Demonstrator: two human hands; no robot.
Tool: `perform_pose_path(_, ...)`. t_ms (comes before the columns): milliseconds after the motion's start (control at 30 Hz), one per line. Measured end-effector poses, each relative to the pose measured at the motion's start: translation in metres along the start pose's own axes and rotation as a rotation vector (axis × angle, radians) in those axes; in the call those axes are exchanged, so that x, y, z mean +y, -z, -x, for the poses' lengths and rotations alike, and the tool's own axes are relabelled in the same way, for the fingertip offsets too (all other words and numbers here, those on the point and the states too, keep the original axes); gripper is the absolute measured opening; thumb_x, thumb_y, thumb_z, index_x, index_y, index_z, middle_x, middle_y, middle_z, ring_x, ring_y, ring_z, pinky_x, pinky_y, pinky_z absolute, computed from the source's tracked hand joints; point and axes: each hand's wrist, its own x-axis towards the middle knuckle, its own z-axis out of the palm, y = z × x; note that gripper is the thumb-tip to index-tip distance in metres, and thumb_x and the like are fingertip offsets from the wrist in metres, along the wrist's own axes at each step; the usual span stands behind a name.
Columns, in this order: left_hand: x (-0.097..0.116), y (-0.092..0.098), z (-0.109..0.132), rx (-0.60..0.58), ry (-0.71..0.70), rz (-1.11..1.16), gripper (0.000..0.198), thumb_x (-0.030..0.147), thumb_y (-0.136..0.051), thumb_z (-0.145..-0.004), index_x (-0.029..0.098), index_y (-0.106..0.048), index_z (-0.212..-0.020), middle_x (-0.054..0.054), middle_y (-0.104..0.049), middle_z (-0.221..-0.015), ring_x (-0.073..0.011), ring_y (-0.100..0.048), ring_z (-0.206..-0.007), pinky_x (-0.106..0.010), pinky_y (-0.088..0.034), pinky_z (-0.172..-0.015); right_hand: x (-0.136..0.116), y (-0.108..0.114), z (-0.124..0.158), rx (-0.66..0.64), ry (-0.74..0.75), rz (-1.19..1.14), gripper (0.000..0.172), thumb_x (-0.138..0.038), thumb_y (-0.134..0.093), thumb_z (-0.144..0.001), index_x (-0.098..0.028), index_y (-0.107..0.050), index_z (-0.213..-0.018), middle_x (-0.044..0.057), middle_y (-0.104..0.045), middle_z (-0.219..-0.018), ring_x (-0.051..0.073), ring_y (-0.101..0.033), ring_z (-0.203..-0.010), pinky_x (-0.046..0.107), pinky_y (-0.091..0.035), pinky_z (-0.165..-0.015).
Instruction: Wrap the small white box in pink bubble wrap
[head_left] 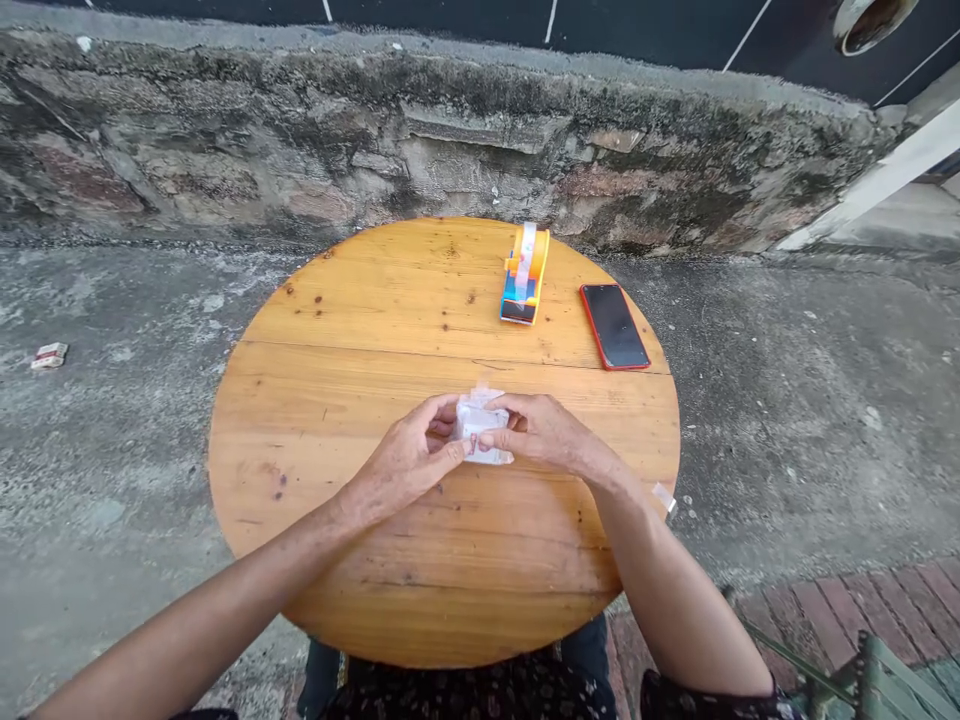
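Over the middle of the round wooden table (pixel 337 420), a small white box-like package (pixel 484 430) is held between both hands. What is inside it cannot be made out. My left hand (pixel 420 440) grips its left side, thumb on the near face and fingers curled behind. On the right side, my right hand (pixel 536 430) pinches it, with the thumb on the near face and the index finger along the top. A clear strip, apparently tape, sticks up from the package's far edge.
A yellow and blue tape dispenser (pixel 525 275) stands toward the table's far side. Right of it lies a red-edged phone (pixel 615 327). A piece of clear tape (pixel 664 497) hangs at the right edge. Behind runs a stone wall base (pixel 450 150).
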Motion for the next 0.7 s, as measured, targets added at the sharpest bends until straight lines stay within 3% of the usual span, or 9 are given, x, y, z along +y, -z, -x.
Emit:
perform_pose_path(333,0.005,0.000,-0.002,0.007,0.024,0.041,0.052,0.034,-0.058,-0.081,0.017,-0.047,-0.129,-0.008,-0.064,-0.109,-0.0208,-0.063,-0.099,-0.033,-0.055,-0.081,-0.004,0.014,-0.021,-0.136,0.022,0.110,0.030,-0.046,-0.062,-0.083,-0.019,-0.071,-0.093,-0.002,-0.064,-0.071,0.012,-0.056,-0.064,0.022,-0.035,-0.055)
perform_pose_path(533,0.005,0.002,-0.009,0.013,-0.004,-0.063,0.045,0.024,-0.055,-0.078,0.017,-0.057,-0.123,-0.006,-0.065,-0.106,-0.0183,-0.064,-0.089,-0.031,-0.053,-0.079,-0.007,0.017,-0.023,-0.093,0.038,0.222,0.026,-0.044,-0.062,-0.085,-0.021,-0.072,-0.092,0.000,-0.066,-0.080,0.013,-0.057,-0.069,0.023,-0.037,-0.059)
perform_pose_path(700,0.001,0.004,-0.016,-0.003,-0.031,-0.207,0.043,0.028,-0.053,-0.083,0.019,-0.059,-0.124,-0.006,-0.066,-0.103,-0.0180,-0.063,-0.086,-0.030,-0.051,-0.078,0.001,0.014,-0.026,-0.048,0.049,0.166,0.026,-0.043,-0.062,-0.085,-0.023,-0.071,-0.098,0.000,-0.067,-0.085,0.013,-0.058,-0.072,0.024,-0.039,-0.062)
